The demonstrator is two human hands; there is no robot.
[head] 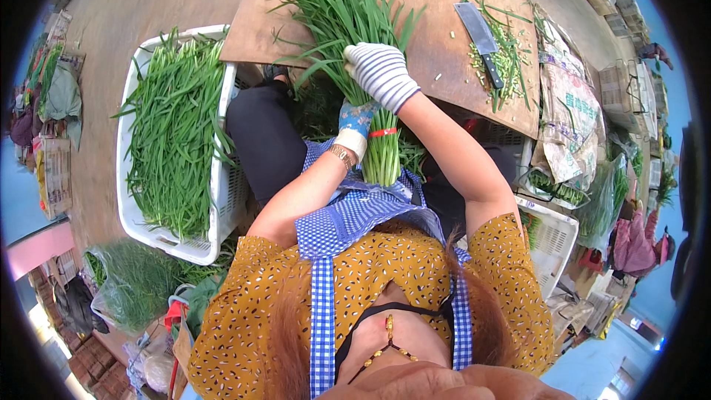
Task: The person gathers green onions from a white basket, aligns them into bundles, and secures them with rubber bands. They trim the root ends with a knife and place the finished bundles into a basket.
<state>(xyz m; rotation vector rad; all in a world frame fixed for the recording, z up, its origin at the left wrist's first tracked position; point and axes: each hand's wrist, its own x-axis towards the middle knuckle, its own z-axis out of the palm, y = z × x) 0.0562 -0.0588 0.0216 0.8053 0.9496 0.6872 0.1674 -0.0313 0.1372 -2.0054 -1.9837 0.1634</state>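
Observation:
A bundle of long green leafy stalks, likely Chinese chives point(383, 158), has a red band round its pale stems. My left hand point(357, 125), in a blue patterned glove, is wrapped round the bundle just above the band. Higher up, my right hand point(380, 72), in a white glove with dark stripes, is closed on the leaves. The leaf tops spread over a wooden board point(439, 28). On the board's right side a cleaver point(477, 30) with a black handle lies on chopped stem ends point(508, 66).
A white plastic crate point(133, 194) full of green stalks stands at the left. Below it is a plastic bag of thin greens point(130, 283). Printed sacks point(566, 105) lie beside the board at the right, above another white crate point(555, 233). People sit among produce at both edges.

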